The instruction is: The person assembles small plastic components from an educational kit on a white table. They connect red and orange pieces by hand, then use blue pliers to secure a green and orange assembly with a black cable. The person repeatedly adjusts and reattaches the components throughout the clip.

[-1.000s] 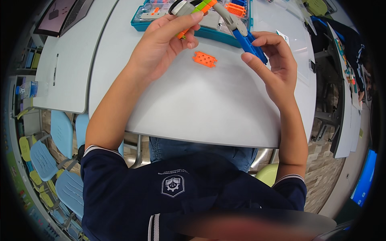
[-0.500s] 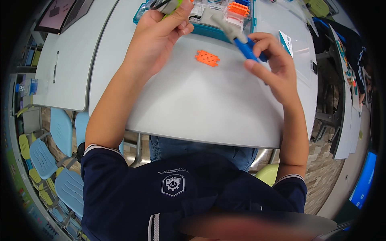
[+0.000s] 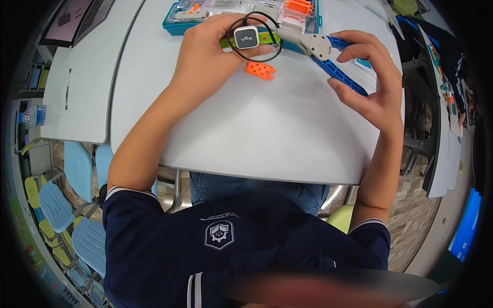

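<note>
My left hand (image 3: 203,59) grips a green plastic building beam (image 3: 268,38) with a white square module (image 3: 246,37) on it. A black cable (image 3: 281,50) loops around the module. My right hand (image 3: 379,77) holds grey-headed pliers (image 3: 322,47), fingers and thumb against the spread blue handles. Their jaws point left and meet the beam's right end; whether they grip a part there I cannot tell. Just below my left fingers, an orange perforated plastic plate (image 3: 260,71) lies on the white table (image 3: 257,133).
Behind my hands stands a teal-rimmed storage box (image 3: 174,31) with clear compartments, orange parts (image 3: 299,6) among its contents. A laptop (image 3: 72,23) sits at the far left. Blue chairs (image 3: 78,164) stand left of the table.
My left hand has come down and right with the beam, bringing the module and cable fully into view. The pliers' handles have spread and their jaws now reach the beam.
</note>
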A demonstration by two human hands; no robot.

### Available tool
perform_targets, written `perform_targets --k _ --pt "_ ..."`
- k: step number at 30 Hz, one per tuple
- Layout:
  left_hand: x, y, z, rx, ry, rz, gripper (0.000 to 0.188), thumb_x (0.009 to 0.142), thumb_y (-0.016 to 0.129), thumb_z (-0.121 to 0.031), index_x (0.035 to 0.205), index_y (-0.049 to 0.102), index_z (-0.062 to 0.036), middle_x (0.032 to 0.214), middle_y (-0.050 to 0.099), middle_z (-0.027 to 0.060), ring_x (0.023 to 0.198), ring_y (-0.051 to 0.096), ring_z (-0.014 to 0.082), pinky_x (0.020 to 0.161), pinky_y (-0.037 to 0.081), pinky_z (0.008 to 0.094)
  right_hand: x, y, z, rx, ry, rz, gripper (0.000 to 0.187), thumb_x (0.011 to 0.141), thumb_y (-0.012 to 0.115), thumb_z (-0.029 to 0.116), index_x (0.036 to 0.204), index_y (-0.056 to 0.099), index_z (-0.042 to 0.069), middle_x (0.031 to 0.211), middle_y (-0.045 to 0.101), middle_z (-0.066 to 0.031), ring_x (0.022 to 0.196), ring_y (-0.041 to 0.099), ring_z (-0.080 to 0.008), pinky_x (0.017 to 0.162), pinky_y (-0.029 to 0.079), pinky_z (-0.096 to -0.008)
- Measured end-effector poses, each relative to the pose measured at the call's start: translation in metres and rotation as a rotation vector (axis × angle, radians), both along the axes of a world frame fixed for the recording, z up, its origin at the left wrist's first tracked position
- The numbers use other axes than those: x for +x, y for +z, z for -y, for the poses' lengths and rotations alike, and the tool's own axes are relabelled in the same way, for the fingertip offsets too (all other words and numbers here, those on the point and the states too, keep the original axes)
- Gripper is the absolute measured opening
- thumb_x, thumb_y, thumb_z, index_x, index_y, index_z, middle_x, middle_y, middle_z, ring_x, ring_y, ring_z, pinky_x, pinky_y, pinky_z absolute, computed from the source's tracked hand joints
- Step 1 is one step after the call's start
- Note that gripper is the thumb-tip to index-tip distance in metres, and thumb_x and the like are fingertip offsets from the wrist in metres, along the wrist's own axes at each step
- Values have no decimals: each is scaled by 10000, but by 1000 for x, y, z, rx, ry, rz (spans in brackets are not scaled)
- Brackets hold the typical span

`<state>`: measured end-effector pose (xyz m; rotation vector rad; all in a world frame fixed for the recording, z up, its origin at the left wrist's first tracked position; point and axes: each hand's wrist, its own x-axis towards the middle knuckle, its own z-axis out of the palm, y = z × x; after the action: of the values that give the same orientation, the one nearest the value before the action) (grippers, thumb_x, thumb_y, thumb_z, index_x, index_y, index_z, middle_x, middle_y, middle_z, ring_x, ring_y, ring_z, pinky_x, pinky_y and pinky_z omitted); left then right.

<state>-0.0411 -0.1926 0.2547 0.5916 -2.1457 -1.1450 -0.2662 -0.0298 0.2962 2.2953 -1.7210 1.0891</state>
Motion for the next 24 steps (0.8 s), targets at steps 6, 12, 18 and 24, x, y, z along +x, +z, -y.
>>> perform_targets --k 6,12,18,24 --pt "-1 -4 0 -58 102 -67 320 805 844 -127 1086 704 -62 980 733 27 927 685 106 840 538 243 0 2 -1 3 -35 -19 284 673 789 94 907 634 55 1140 666 -100 985 642 -248 836 510 -320" --pt "0 -11 7 -289 37 -35 347 812 816 -68 1134 694 -21 1018 703 46 947 684 127 830 562 265 -2 6 -5 78 50 -41 264 651 787 105 851 621 60 1104 653 -104 969 639 -278 841 511 -336" --pt "-3 -13 5 -127 -30 -81 411 830 786 -43 1220 661 -7 1122 659 80 973 681 162 840 613 311 -5 3 -5 113 25 -58 268 643 793 112 831 611 55 1078 644 -102 957 638 -288 852 512 -344" --pt "-5 -16 5 -180 -6 -107 411 830 791 -53 1213 655 4 1104 677 79 986 680 166 877 601 320 -10 4 -8 130 -52 -37 232 651 757 131 828 636 41 1180 654 -126 1053 652 -280 942 501 -376"
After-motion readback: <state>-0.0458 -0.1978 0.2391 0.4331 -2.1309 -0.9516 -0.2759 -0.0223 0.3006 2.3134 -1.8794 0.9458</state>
